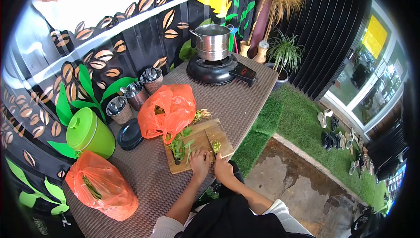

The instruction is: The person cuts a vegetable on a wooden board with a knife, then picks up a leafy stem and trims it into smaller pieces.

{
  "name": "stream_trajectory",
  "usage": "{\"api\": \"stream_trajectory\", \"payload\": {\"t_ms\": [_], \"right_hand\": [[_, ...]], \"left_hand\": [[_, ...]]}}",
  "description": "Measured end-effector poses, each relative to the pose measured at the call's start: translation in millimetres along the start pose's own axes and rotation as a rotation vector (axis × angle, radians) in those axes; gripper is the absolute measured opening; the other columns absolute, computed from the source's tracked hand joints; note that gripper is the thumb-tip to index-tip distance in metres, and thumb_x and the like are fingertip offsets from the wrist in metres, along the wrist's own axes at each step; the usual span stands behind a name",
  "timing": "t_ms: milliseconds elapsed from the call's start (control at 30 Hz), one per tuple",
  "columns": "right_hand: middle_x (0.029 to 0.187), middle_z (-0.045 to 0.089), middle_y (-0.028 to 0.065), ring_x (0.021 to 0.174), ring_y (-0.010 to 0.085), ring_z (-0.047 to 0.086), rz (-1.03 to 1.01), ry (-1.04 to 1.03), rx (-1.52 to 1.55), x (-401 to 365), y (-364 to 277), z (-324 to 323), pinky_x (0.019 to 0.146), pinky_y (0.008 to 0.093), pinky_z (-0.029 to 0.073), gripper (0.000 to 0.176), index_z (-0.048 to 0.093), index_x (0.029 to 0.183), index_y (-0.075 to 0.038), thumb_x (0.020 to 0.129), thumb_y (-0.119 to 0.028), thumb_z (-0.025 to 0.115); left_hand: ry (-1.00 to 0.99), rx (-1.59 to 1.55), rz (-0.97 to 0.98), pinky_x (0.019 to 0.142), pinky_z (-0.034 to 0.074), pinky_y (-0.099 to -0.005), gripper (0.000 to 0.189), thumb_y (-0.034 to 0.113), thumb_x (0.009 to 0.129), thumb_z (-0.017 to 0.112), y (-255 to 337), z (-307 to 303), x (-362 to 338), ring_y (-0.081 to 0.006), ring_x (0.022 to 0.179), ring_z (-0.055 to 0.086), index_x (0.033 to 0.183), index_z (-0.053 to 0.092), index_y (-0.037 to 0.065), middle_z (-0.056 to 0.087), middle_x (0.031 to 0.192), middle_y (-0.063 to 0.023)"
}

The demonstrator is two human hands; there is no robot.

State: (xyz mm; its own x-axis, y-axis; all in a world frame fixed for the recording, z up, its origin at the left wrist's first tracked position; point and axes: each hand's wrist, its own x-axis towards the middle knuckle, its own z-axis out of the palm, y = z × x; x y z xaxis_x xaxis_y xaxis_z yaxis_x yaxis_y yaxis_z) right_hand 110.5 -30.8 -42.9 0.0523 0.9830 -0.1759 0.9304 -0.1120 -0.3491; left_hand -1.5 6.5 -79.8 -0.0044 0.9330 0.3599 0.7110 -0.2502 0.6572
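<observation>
A wooden cutting board (199, 138) lies on the table with leafy greens (178, 147) along its left side. My right hand (224, 169) is closed around the handle of a knife (211, 138), whose blade points away from me across the board. Beside the blade sits a small heap of chopped green pieces (216, 145). My left hand (200, 162) is pressed down at the board's near edge, its fingers bent over green stems, mostly hidden beneath them. Just beyond the board are an orange plastic bag (170, 106) and a bunch of rooty stem ends (202, 115).
A steel pot (212, 41) stands on a black portable stove (210, 69) at the far end. Along the wall are cutlery holders (134, 94), dark plates (130, 134) and a green lidded container (90, 133). Another orange bag (103, 187) is at left.
</observation>
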Motion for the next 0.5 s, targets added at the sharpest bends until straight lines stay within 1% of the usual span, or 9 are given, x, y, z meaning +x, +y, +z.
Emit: {"api": "stream_trajectory", "payload": {"t_ms": [67, 100, 167, 200, 267, 367, 400, 467, 500], "right_hand": [[0.078, 0.064, 0.0258, 0.069, 0.0421, 0.065, -0.026, 0.059, 0.066, 9.5, 0.6, 5.7, 0.058, 0.0487, 0.053, 0.027, 0.038, 0.106, 0.003, 0.089, -0.015, 0.048], [0.078, 0.064, 0.0258, 0.069, 0.0421, 0.065, -0.023, 0.057, 0.066, 14.5, 1.0, 3.6, 0.058, 0.0487, 0.053, 0.027, 0.038, 0.106, 0.003, 0.089, -0.015, 0.048], [0.080, 0.066, 0.0233, 0.075, 0.0389, 0.067, -0.064, 0.010, 0.028, 27.5, 4.1, -4.5, 0.064, 0.0445, 0.055, 0.027, 0.038, 0.107, 0.001, 0.087, -0.013, 0.049], [0.080, 0.066, 0.0233, 0.075, 0.0389, 0.067, -0.063, 0.012, 0.027, 27.9, 7.1, -8.4, 0.064, 0.0445, 0.055, 0.027, 0.038, 0.107, 0.001, 0.087, -0.013, 0.049], [0.078, 0.066, 0.0233, 0.074, 0.0391, 0.067, -0.152, 0.007, 0.006, 26.2, 12.2, -15.0, 0.064, 0.0452, 0.055, 0.024, 0.038, 0.105, 0.001, 0.088, -0.013, 0.048], [0.081, 0.066, 0.0243, 0.077, 0.0390, 0.067, -0.071, 0.001, 0.018, 6.4, 0.7, -15.2, 0.066, 0.0450, 0.055, 0.025, 0.039, 0.105, 0.001, 0.087, -0.012, 0.049], [0.081, 0.066, 0.0243, 0.077, 0.0390, 0.067, -0.075, 0.002, 0.016, 5.6, -1.9, -8.4, 0.066, 0.0450, 0.055, 0.025, 0.039, 0.105, 0.001, 0.087, -0.012, 0.049], [0.077, 0.063, 0.0275, 0.074, 0.0411, 0.066, -0.016, 0.003, 0.060, 5.8, -4.9, 3.9, 0.060, 0.0499, 0.053, 0.027, 0.038, 0.107, 0.004, 0.087, -0.012, 0.048], [0.081, 0.062, 0.0300, 0.077, 0.0428, 0.065, -0.022, 0.004, 0.081, 8.2, -6.8, -1.3, 0.063, 0.0510, 0.052, 0.027, 0.039, 0.106, 0.004, 0.089, -0.015, 0.047]], "left_hand": [[0.010, 0.009, -0.003, 0.080, 0.039, -0.0393, 0.011, 0.019, 0.082, 0.062, -0.7, 1.4, -1.4, -0.0264, 0.090, 0.054, 0.081, 0.063, 0.009, 0.062, 0.087, -0.0060], [0.007, 0.008, -0.004, 0.080, 0.039, -0.0393, 0.011, 0.019, 0.082, 0.062, -0.8, 2.1, -2.8, -0.0264, 0.090, 0.054, 0.081, 0.063, 0.009, 0.062, 0.087, -0.0060], [0.051, 0.012, 0.001, 0.080, 0.038, -0.0395, 0.011, 0.020, 0.082, 0.062, 0.1, 4.2, -2.7, -0.0264, 0.090, 0.053, 0.081, 0.063, 0.009, 0.062, 0.087, -0.0056], [0.050, 0.010, 0.003, 0.080, 0.038, -0.0395, 0.011, 0.020, 0.082, 0.062, 1.3, 4.6, -2.3, -0.0264, 0.090, 0.053, 0.081, 0.063, 0.009, 0.062, 0.087, -0.0056], [0.022, 0.026, -0.038, 0.081, 0.038, -0.0395, 0.009, 0.019, 0.081, 0.062, 2.5, 4.2, -2.5, -0.0263, 0.091, 0.053, 0.081, 0.063, 0.010, 0.062, 0.087, -0.0054], [0.049, 0.032, -0.018, 0.081, 0.038, -0.0394, 0.009, 0.019, 0.081, 0.063, 6.1, 1.1, -2.5, -0.0260, 0.092, 0.053, 0.082, 0.063, 0.010, 0.062, 0.087, -0.0052], [0.053, 0.032, -0.019, 0.081, 0.038, -0.0394, 0.009, 0.019, 0.081, 0.063, 4.9, 1.1, -2.3, -0.0260, 0.092, 0.053, 0.082, 0.063, 0.010, 0.062, 0.087, -0.0052], [0.075, 0.024, 0.016, 0.081, 0.038, -0.0392, 0.010, 0.020, 0.081, 0.063, 3.4, 2.1, -3.5, -0.0256, 0.092, 0.053, 0.082, 0.063, 0.010, 0.062, 0.087, -0.0048], [0.076, 0.024, 0.016, 0.081, 0.038, -0.0392, 0.010, 0.020, 0.081, 0.063, 3.2, 2.9, -2.8, -0.0256, 0.092, 0.053, 0.082, 0.063, 0.010, 0.062, 0.087, -0.0048]]}}
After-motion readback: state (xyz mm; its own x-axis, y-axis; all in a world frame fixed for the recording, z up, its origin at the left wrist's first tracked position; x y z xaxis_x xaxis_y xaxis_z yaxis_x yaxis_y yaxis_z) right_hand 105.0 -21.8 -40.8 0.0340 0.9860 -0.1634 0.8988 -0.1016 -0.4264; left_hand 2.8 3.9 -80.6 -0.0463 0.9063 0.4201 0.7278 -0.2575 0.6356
